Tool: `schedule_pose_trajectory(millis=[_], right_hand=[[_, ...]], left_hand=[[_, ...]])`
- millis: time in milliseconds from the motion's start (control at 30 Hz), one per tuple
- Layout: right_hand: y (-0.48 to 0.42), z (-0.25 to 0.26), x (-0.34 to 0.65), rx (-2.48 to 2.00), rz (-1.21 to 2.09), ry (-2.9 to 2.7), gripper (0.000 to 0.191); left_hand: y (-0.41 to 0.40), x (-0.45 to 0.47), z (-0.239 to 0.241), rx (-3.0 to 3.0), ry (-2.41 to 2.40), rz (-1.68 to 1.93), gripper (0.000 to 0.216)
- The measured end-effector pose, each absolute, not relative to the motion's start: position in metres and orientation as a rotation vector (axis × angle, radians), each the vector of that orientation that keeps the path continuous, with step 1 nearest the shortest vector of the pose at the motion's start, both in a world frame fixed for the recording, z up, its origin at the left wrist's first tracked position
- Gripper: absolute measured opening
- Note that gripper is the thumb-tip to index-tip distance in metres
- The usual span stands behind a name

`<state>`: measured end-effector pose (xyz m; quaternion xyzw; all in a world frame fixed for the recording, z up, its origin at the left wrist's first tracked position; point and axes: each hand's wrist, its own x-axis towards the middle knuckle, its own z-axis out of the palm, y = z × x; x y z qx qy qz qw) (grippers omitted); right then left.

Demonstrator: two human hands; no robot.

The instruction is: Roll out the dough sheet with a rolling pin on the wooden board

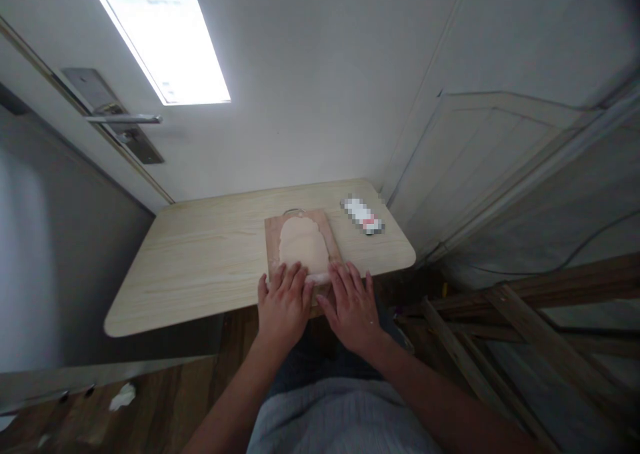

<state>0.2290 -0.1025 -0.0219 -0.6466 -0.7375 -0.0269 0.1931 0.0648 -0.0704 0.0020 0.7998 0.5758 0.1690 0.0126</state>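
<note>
A flat, pale sheet of dough point(303, 244) with a wavy edge lies on a wooden cutting board point(273, 234) that has a metal handle at its far end. My left hand point(285, 301) rests palm down over the near left part of the dough, its fingers stretched forward and apart. On the near right side, my right hand point(350, 301) lies the same way, fingers spread across the dough's edge and the board. Between the hands runs a pale, thicker strip point(318, 279); I cannot tell whether it is rolled dough or a rolling pin.
The board sits at the near edge of a light wood table point(200, 247) with rounded corners. A blurred-out white packet point(363, 215) lies to its right. Behind is a white door with a lever handle point(125, 119). Wooden bars point(480, 354) stand at the right.
</note>
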Motion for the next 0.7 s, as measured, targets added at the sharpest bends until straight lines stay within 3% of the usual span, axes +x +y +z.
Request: schedule_pose_trajectory(millis=[433, 700], right_hand=[[-0.143, -0.031, 0.234, -1.778, -0.112, -2.105, 0.067], [-0.136, -0.036, 0.233, -1.783, -0.132, -2.075, 0.06]], left_hand=[[-0.108, 0.059, -0.005, 2.529, 1.751, 0.544, 0.047], [-0.101, 0.059, -0.01, 2.549, 1.756, 0.494, 0.05]])
